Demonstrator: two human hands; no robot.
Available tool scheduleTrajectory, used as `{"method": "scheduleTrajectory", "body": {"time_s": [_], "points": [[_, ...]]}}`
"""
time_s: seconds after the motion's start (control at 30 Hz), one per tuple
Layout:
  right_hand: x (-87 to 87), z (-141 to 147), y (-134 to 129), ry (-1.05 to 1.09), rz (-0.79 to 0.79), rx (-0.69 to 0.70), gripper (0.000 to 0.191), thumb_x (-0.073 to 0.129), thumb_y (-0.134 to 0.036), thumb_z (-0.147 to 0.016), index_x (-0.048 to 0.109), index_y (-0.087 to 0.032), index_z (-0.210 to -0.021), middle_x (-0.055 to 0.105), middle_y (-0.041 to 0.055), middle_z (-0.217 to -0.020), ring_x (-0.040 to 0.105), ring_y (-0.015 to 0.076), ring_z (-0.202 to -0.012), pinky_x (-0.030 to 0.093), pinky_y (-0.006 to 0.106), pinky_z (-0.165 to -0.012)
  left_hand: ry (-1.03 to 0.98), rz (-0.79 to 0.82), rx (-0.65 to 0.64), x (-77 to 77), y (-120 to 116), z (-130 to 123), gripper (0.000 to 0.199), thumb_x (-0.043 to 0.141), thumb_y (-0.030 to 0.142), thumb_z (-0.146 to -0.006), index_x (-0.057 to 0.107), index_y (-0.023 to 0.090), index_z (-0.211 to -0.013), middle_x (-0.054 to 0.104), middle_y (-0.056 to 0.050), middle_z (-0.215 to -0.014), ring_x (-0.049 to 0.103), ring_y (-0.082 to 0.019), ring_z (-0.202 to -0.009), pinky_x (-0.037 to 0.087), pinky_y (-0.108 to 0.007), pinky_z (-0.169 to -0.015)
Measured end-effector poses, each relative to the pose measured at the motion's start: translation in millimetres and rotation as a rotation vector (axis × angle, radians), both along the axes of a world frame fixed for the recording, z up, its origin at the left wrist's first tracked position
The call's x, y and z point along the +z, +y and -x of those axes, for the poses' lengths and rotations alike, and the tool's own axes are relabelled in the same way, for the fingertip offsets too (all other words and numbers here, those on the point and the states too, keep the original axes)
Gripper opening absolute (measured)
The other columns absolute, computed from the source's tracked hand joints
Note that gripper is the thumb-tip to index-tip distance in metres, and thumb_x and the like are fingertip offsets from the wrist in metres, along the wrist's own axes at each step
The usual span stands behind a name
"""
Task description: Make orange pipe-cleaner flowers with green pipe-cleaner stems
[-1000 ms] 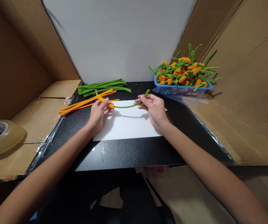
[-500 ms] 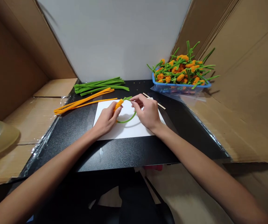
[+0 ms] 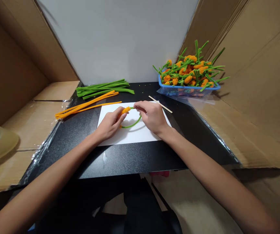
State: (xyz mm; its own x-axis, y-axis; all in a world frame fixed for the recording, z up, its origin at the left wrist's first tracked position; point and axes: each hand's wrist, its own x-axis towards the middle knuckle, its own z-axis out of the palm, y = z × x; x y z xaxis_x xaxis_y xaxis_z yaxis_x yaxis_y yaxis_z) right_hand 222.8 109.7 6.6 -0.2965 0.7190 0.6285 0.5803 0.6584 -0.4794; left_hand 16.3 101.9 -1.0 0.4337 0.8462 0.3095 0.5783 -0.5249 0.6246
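Note:
My left hand (image 3: 110, 124) is closed around a coil of orange pipe cleaner (image 3: 126, 110), its thumb along the near side. From the coil a green pipe cleaner (image 3: 132, 124) bends round in a loop toward my other hand. My right hand (image 3: 151, 116) pinches the green stem's upper end close to the coil; its fingertips partly hide that end. Both hands are over a white sheet of paper (image 3: 130, 139) on the black table.
Green pipe cleaners (image 3: 106, 89) and orange pipe cleaners (image 3: 87, 105) lie at the back left. A thin wooden stick (image 3: 160, 104) rests right of my hands. Behind it, a blue basket (image 3: 188, 91) holds many orange-and-green pieces. Tape (image 3: 2, 143) sits on cardboard at left.
The orange coil has tipped from slanting upward to lying flatter, pointing toward my right hand. My right fingers have drawn slightly closer to the coil and cover more of the green end.

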Motion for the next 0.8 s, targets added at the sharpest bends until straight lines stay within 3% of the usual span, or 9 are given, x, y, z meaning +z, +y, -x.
{"method": "scheduleTrajectory", "body": {"time_s": [0.27,0.47,0.6,0.8], "points": [[-6.0,3,1,0.044,0.03,0.146,0.021,0.052,-0.007,-0.087,0.069,-0.017,-0.091,0.073,0.0062,-0.089,0.068,0.0185,-0.083,0.051,0.031,-0.079,0.12,0.007,-0.061,-1.6,-1,-1,0.027,0.039,0.042,-0.102,0.053,0.019,-0.101,0.05,0.004,-0.058,0.048,-0.015,-0.053,0.032,-0.025,-0.056],[-7.0,13,-2,0.417,0.252,0.053,0.008,0.066,-0.02,-0.084,0.066,-0.018,-0.091,0.073,0.0026,-0.081,0.071,0.0164,-0.07,0.057,0.029,-0.067,-0.026,-0.094,0.096,-5.5,1,-3,0.024,0.05,0.04,-0.098,0.052,0.019,-0.11,0.052,0.006,-0.06,0.048,-0.012,-0.05,0.032,-0.022,-0.052],[-4.8,14,-2,0.5,0.295,-0.013,0.004,0.067,-0.021,-0.083,0.068,-0.017,-0.083,0.073,0.0027,-0.076,0.071,0.015,-0.064,0.057,0.028,-0.063,-0.123,-0.255,0.165,-9.1,4,-3,0.017,0.055,0.034,-0.096,0.055,0.018,-0.103,0.046,0.008,-0.058,0.04,-0.01,-0.049,0.03,-0.02,-0.05],[-4.3,14,-3,0.46,0.292,0.082,0.006,0.063,-0.021,-0.085,0.067,-0.018,-0.082,0.072,0.0011,-0.075,0.07,0.0146,-0.065,0.057,0.027,-0.064,-0.061,-0.325,0.079,-10.9,1,-4,0.015,0.053,0.031,-0.096,0.058,0.017,-0.1,0.061,0.002,-0.07,0.047,-0.01,-0.055,0.037,-0.021,-0.057]]}}
